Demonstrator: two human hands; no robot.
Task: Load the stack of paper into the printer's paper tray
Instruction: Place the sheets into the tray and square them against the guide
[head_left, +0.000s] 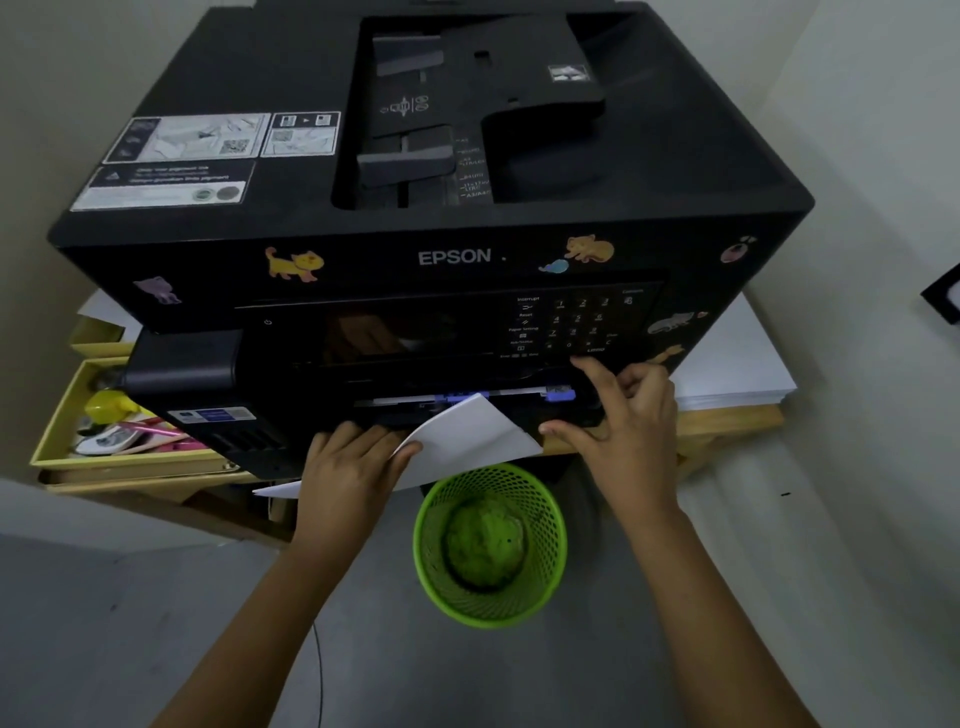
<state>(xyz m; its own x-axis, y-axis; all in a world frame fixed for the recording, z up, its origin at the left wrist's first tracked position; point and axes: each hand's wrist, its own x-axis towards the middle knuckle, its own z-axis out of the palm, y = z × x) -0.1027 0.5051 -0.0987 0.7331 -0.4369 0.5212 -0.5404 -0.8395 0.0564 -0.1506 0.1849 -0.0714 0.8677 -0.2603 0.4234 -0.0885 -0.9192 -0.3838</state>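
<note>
1. Both forearms reach up from the bottom of the view toward the Epson printer (431, 223); between them, below the printer's front, a green mesh wastebasket (489, 545) stands on the floor.

2. At the printer's lower front, the left hand (349, 462) holds the white paper (462, 441), thumb on top of the sheet and fingers beneath, with the far edge entering the paper tray (467, 402). How many sheets it holds cannot be told.

3. At the right end of that tray opening, the right hand (621, 415) grips the black tray front, thumb low and index finger raised toward the keypad.

4. Blue guides (558, 396) show inside the slot beyond the paper.

5. Risks, as a judgement: the paper sits skewed to the slot, one corner leading, so pushing now could jam it against a guide or crease it. A loosened one-handed hold could drop it toward the wastebasket.

6. Right of the printer, a ream of white paper (727, 358) lies on the wooden stand (737, 421); left of it, a yellow box (104, 441) holds odds and ends.

7. Readable: "EPSON" on the front; "Interrupt", "Reset", "Paper Setting" and digits on the keypad; size marks including "A3/A4" on the top feeder. Cat stickers dot the front; the top labels are too blurred to read.
</note>
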